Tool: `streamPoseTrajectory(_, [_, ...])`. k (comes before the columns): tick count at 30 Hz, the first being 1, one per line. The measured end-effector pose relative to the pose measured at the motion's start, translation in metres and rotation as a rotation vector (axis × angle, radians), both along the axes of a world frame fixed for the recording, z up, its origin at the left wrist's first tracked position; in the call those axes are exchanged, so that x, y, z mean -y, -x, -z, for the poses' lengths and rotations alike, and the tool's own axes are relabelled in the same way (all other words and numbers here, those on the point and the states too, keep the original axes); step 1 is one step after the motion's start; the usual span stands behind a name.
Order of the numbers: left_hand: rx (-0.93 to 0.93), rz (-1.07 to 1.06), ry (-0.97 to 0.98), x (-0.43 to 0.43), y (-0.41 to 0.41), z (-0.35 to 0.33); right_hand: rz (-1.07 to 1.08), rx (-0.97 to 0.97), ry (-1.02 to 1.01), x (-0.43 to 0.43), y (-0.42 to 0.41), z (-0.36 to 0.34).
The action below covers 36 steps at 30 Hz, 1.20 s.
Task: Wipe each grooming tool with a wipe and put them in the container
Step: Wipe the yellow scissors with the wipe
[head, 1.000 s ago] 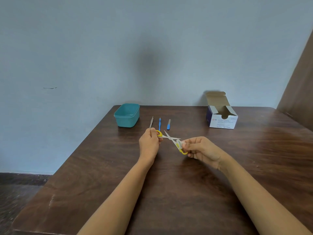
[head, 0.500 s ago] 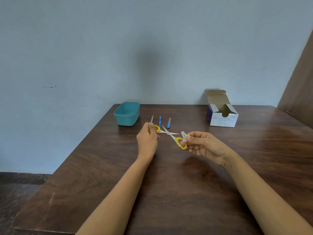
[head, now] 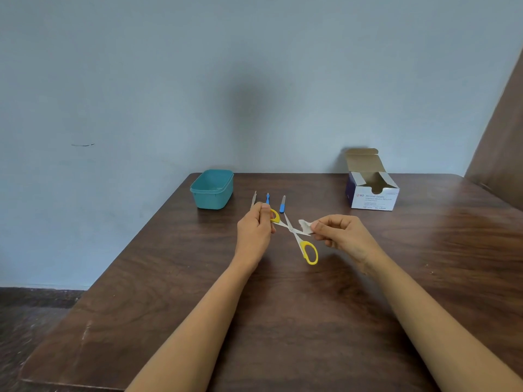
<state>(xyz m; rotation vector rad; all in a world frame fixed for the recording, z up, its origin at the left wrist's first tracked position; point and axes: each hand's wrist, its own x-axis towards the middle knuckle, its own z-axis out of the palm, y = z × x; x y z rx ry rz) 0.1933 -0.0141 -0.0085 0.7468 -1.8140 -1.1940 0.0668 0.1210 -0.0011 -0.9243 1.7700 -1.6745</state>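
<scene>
Yellow-handled scissors hang spread open over the middle of the brown table. My left hand grips one yellow handle loop. My right hand pinches a small white wipe against the tip of one blade. Behind my left hand lie a metal tool, a thin blue-handled tool and a blue-handled nail file. A teal container stands at the back left with nothing visible inside.
An open box of alcohol swabs stands at the back right of the wooden table. A blue-grey wall runs behind the table, and a brown panel rises at the far right. The table's left edge drops to a dark floor.
My right hand let go of the lower yellow handle and slid the wipe up to a blade tip. That handle now hangs free. The scissors opened wider.
</scene>
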Motion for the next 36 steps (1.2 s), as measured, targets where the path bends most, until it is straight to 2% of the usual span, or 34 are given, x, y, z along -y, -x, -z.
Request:
streamPoseTrajectory(7, [0.008,0.014,0.019,-0.0006,-0.0004,0.0000,-0.083,-0.184,-0.020,-0.0004,-0.0005,0.0021])
streamPoseTrajectory(16, [0.031,0.010,0.104,0.0000,-0.0002,0.0028,-0.172,-0.304,-0.018,-0.0025,-0.0032,-0.0022])
streamPoseTrajectory(30, [0.017,0.008,0.128,-0.0035,-0.0008,0.0012,-0.085,-0.655,0.028,-0.0043,-0.0080,-0.0038])
streamPoseTrajectory(36, [0.011,0.010,0.150,-0.0059,-0.0014,0.0000,-0.074,-0.661,0.015,-0.0028,-0.0080,-0.0003])
